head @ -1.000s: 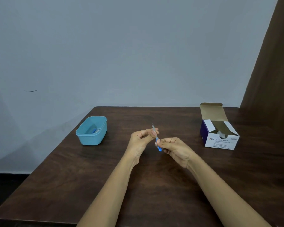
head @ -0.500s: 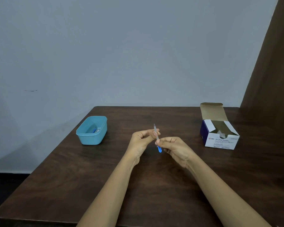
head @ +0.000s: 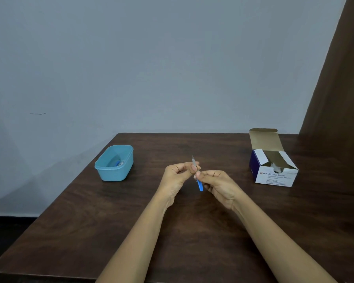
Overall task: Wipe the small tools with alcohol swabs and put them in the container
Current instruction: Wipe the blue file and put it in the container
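Note:
A small tool with a blue handle and a thin metal tip (head: 199, 185) stands nearly upright above the middle of the table. My right hand (head: 219, 185) pinches it at the middle, the blue end hanging below. My left hand (head: 177, 176) has its fingers curled around the metal tip just above; whether a swab is between those fingers I cannot tell. The light blue container (head: 114, 163) sits at the left of the table with a blue-handled tool inside.
An open box of alcohol swabs (head: 274, 167) stands at the right, its lid flipped back. The dark wooden table (head: 131, 221) ends at a grey wall behind and a brown panel at the far right.
The tool has shifted slightly downward and to the right between my fingers. Both hands stay in nearly the same place.

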Demonstrator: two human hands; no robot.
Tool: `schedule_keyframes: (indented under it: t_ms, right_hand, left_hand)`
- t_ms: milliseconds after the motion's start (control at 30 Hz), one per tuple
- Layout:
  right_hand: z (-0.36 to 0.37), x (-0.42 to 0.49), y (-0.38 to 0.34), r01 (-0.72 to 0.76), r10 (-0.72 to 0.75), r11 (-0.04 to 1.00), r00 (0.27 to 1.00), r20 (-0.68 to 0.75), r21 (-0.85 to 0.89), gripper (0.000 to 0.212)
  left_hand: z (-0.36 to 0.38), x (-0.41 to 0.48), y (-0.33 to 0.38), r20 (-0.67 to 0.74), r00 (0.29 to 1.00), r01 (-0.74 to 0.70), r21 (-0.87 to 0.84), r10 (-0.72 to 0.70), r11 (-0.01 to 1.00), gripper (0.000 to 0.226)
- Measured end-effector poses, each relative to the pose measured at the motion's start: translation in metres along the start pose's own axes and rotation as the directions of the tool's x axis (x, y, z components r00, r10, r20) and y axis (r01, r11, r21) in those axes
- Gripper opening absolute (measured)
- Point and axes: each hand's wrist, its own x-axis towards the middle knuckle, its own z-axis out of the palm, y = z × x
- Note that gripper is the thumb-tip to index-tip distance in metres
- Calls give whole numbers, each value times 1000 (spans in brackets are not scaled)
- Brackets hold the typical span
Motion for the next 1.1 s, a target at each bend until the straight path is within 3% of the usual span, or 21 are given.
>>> schedule_keyframes:
  t_ms: [400, 533, 800, 1100]
  right_hand:
    - [-3, -1, -5, -62, 64, 997, 997, 40, -43, 14]
    - [-5, -1, -4, -70, 76, 994, 995, 71, -82, 9]
    - [-6, 1, 0, -69, 78, 993, 991, 109, -91, 5]
    - [-2, 10, 13, -15, 12, 999, 999, 48, 51, 7]
  left_hand:
    - [0, -4, 5, -46, 999, 2, -36, -4, 999, 28]
    - [-5, -3, 8, -119, 992, 17, -92, -28, 996, 11]
    - [-9, -4, 17, -228, 970, 47, -174, -87, 984, 5]
    - [-34, -12, 38, -328, 944, -33, -218, -41, 975, 5]
